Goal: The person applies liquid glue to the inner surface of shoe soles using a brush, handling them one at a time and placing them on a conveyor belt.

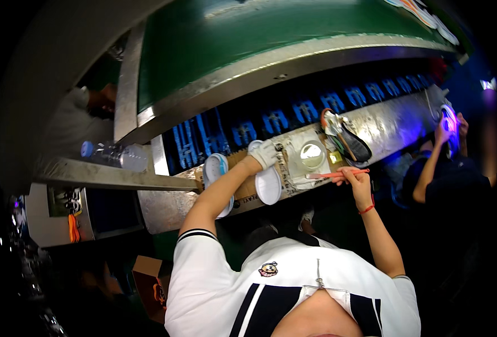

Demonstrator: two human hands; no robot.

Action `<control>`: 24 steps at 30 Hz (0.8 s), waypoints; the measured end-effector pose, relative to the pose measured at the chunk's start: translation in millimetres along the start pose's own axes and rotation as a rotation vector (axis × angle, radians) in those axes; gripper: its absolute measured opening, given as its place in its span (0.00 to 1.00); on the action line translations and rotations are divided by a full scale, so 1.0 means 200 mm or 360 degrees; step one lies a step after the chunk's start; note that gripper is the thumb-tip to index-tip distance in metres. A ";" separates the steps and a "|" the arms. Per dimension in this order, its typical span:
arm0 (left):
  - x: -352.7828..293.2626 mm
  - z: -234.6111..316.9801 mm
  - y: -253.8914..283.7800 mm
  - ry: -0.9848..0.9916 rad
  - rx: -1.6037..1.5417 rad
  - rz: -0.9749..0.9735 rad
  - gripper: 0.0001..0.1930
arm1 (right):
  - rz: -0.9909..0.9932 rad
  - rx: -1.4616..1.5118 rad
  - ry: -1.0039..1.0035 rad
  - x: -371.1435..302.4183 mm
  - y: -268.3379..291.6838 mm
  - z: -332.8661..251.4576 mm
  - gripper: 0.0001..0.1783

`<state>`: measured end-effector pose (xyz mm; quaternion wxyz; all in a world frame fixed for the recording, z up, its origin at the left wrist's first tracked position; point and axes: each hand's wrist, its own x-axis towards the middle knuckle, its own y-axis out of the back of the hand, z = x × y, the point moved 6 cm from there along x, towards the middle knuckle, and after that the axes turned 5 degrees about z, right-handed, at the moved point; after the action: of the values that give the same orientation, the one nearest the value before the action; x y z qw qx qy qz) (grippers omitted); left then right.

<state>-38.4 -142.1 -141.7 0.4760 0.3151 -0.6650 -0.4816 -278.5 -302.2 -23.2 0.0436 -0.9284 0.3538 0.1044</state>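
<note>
My left hand (265, 155), in a white glove, grips a white shoe sole (269, 185) across its middle, against a cardboard sheet (243, 197) on the bench. My wrist and forearm pass over another pair of pale soles (212, 168) with a light blue edge. Between the fingers of my bare right hand (355, 177) is a slim brush (338, 174) with an orange-red handle, its tip pointing left. Just beyond that tip, a round dish (312, 155) of pale, shiny liquid sits on a whitish, stained sheet (294, 168).
A shoe (349, 140) with a dark insole lies right of the dish. Blue racks (276, 120) run behind the bench under a green-topped table (237, 56). A plastic bottle (119, 155) lies left near a metal bar (113, 178). At right, another person's hands (450, 132) hold a purple-lit shoe.
</note>
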 end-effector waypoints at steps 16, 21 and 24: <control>-0.36 0.17 0.41 0.2394 -0.2271 0.0053 0.30 | 0.0249 -0.0584 0.0400 0.41 0.05 0.20 0.16; -0.28 0.34 0.61 0.2328 -0.2875 0.0796 0.34 | 0.0215 -0.0816 0.0359 0.47 0.02 0.24 0.17; -0.28 0.48 0.57 0.1849 -0.3861 0.1460 0.33 | 0.0205 -0.0924 0.0360 0.49 0.00 0.26 0.17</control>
<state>-103.2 -21.6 -61.8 0.7595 -0.3723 0.3990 -0.3539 -215.6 -356.6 -96.4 -0.2695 -0.8835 0.3699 0.0996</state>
